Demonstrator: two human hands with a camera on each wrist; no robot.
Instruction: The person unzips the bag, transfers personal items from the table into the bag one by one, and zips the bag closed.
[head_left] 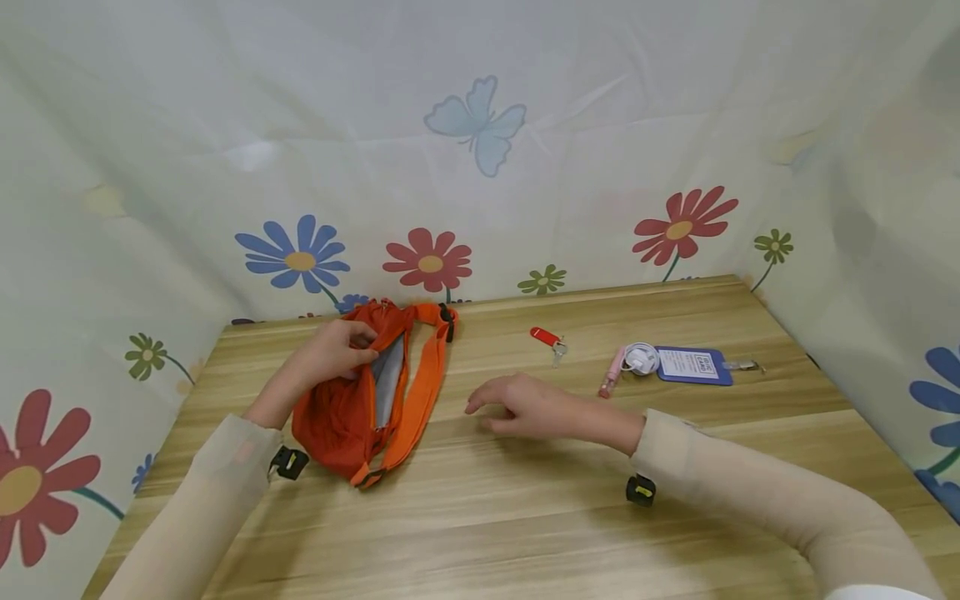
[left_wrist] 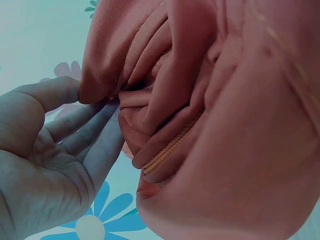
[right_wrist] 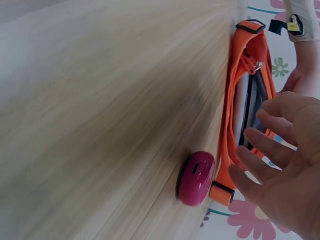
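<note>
The orange bag [head_left: 330, 421] runs lengthwise away from the person on the table [head_left: 480, 533], its mouth facing right. Right of the bag, the right hand [head_left: 536, 406] hovers, fingers loose, holding nothing; a glossy pink rounded object [right_wrist: 196, 178] also lies on that side. The left hand [head_left: 337, 354], nearer, pinches the bag's mouth edge. Farther right sits a blue badge [head_left: 693, 367].

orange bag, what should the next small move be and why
Perhaps move the empty right grip to the red key tag: it lies loose on the table nearby, while the left grip holds the orange bag, whose mouth gapes.
</note>
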